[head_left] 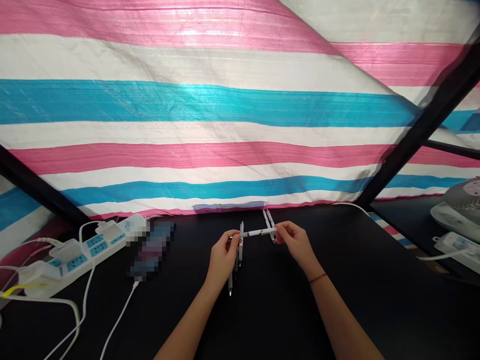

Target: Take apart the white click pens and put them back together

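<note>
A white pen point(258, 232) with a grey grip is held level above the black table. My left hand point(224, 255) pinches its left end, and my right hand point(294, 242) pinches the right end between thumb and fingers. Under and beside the left hand lie several more pens point(241, 250), partly hidden by it. Two white pens point(268, 220) lie side by side behind the held one, close to my right hand's fingertips. A thin reddish band circles my right wrist.
On the left, a white power strip point(98, 255) with plugs and cables stands by a phone point(152, 250) on a charging cable point(119, 317). A striped sheet point(225, 105) hangs behind the table point(270, 320). A fan point(463, 200) and another power strip point(457, 252) are at right.
</note>
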Demonstrator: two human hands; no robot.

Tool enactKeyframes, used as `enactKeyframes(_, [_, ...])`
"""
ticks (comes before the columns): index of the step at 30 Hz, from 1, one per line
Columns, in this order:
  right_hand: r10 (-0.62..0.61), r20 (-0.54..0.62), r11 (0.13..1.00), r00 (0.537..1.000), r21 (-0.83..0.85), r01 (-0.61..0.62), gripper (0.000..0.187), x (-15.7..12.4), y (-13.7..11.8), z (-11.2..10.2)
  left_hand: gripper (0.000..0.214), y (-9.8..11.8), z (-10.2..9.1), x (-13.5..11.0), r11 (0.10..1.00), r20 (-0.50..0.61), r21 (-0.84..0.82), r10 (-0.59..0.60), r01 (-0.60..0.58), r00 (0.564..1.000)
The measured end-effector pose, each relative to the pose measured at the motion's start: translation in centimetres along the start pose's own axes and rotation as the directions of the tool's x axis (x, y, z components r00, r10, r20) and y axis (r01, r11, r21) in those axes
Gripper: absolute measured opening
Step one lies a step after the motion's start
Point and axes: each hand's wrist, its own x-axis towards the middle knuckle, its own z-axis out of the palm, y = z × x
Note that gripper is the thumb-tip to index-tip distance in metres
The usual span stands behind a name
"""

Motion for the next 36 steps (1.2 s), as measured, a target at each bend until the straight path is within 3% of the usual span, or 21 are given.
enactKeyframes(6, [0.006, 0.040, 0.995, 0.999, 0.104, -0.010, 0.033, -0.10, -0.25, 0.05, 0.035, -0.28, -0.02, 0.22, 0.996, -0.011, -0.076, -0.049, 0.048, 0.999])
enactKeyframes(9, [-0.038, 0.068, 0.998, 0.997, 0.059, 0.034, 0.028, -0.18, -0.32, 0.15, 0.036, -0.37, 0.07, 0.25, 0.995, -0.021, -0.083, -0.057, 0.055, 0.998])
enactKeyframes(12, [-0.055, 0.042, 0.998, 0.998, 0.016, 0.054, 0.035, -0.17, -0.36, 0.31, 0.037, -0.42, 0.25, 0.21, 0.993, -0.015, -0.103, -0.063, 0.062, 0.998])
enactKeyframes(17, [-0.024, 0.034, 0.997, 0.999, 0.080, 0.022, 0.033, -0.22, -0.65, 0.40, 0.036, -0.43, 0.32, 0.10, 0.993, -0.002, -0.103, -0.058, 0.057, 0.998])
enactKeyframes(22, [-0.064, 0.045, 0.998, 0.997, -0.025, 0.066, 0.037, -0.35, -0.77, 0.48, 0.035, -0.30, 0.33, 0.02, 0.993, -0.002, -0.106, -0.048, 0.047, 0.999])
enactKeyframes(27, [-0.045, 0.052, 0.996, 0.998, 0.076, 0.041, 0.031, -0.32, -0.56, 0.52, 0.034, -0.26, 0.41, 0.04, 0.988, 0.001, -0.139, -0.061, 0.061, 0.998])
enactKeyframes(33, [-0.126, 0.052, 0.975, 0.991, -0.175, 0.133, 0.036, -0.40, -0.42, 0.32, 0.033, -0.15, 0.34, -0.23, 0.999, -0.008, -0.033, -0.027, 0.027, 1.000])
enactKeyframes(36, [-0.108, 0.060, 0.975, 0.992, -0.186, 0.117, 0.039, -0.39, -0.31, 0.34, 0.030, 0.31, 0.18, -0.53, 0.998, -0.014, 0.053, 0.039, -0.039, 0.999])
